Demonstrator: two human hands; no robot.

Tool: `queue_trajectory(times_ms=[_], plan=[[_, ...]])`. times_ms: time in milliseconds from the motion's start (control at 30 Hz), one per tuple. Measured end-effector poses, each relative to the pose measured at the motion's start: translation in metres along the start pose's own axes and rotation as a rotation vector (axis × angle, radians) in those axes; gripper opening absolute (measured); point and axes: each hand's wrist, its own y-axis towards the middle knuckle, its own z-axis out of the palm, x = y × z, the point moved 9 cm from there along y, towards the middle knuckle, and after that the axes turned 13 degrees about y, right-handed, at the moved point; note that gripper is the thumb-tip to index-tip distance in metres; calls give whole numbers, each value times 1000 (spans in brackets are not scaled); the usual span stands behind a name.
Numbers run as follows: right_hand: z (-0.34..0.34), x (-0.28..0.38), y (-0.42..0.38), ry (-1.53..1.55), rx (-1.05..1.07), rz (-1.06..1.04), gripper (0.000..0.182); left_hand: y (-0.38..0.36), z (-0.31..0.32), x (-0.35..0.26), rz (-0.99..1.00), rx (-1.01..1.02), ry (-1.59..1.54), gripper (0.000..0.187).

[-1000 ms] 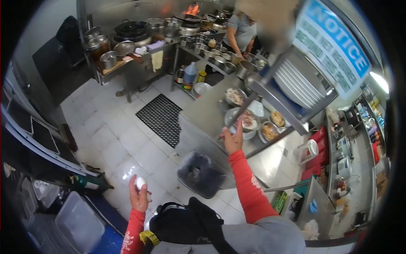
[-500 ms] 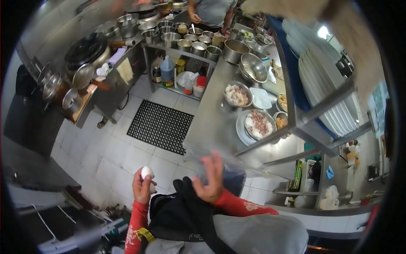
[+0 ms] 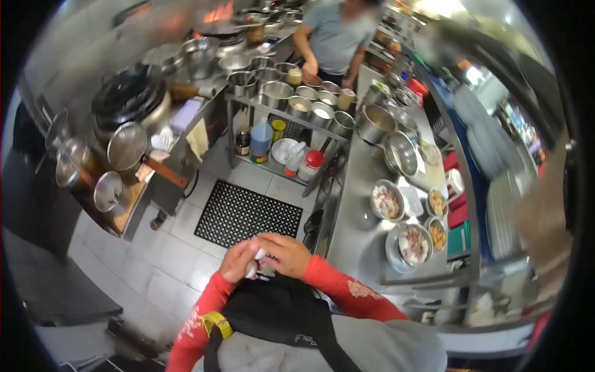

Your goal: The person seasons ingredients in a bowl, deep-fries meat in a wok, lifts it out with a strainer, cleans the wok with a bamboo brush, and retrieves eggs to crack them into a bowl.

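Note:
Two white eggs show between my hands, one egg above and another egg just below it. My left hand is wrapped round them from the left. From the right, my right hand has its fingers bent over the upper egg and touches the left hand. Both hands are in front of my black apron, above the tiled floor.
A steel counter on the right bears bowls of food. Ahead is a shelf unit with pots and bottles. A black mat lies on the floor. Woks stand at the left. A person stands beyond the pots.
My right hand has come left and closed in on the eggs beside my left hand. My left hand has moved slightly right. The view has turned, and more of the other person shows.

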Motion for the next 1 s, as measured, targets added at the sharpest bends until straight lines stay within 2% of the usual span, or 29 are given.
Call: queue_trajectory(times_ms=[67,133,200,267,333,367,400,467,533,567,633,667,700,733,800,867,900,933,967,1000], plan=[[-16,-38,17,-35,-63,133,46,56,-9,2,-46,169,-2,38],[-33,-63,28,-50,-116,252,47,100,-11,8,-25,251,63,35],[-53,-95,39,100,-210,317,48,135,-10,-19,20,387,120,38],[-69,-135,49,280,-276,349,49,177,-18,-30,77,394,277,41],[-76,-188,61,318,-317,374,50,223,-31,-29,-29,442,285,37],[-81,-202,77,326,-363,376,51,244,-44,-32,-49,416,373,40],[-79,-226,97,319,-312,373,51,270,-57,-29,37,359,450,46],[-81,-270,132,304,-239,380,52,312,-89,-14,-19,267,554,50],[-89,-285,193,259,-145,239,52,329,-124,-30,-162,162,484,50],[-91,-290,222,255,-86,170,52,341,-148,-44,-90,72,597,46],[-92,-298,268,206,34,88,52,346,-185,-72,-76,-83,452,42],[-85,-301,293,176,98,85,52,352,-200,-75,2,-78,391,38],[-80,-300,317,219,169,99,52,352,-214,-72,1,-120,195,38],[-76,-301,345,247,220,75,51,344,-234,-88,-212,-148,259,38],[-60,-302,388,288,306,-23,54,342,-265,-109,-90,-264,95,40],[-29,-311,418,266,392,-77,55,332,-300,-103,-140,-359,65,47],[-11,-311,433,319,422,-147,54,336,-320,-69,-197,-406,44,44],[-3,-313,440,342,415,-158,54,332,-335,-77,-183,-466,103,39],[6,-316,453,259,473,-66,52,332,-342,-85,-202,-431,-50,35],[20,-336,455,199,445,-61,51,341,-363,-65,-160,-557,-81,35]])
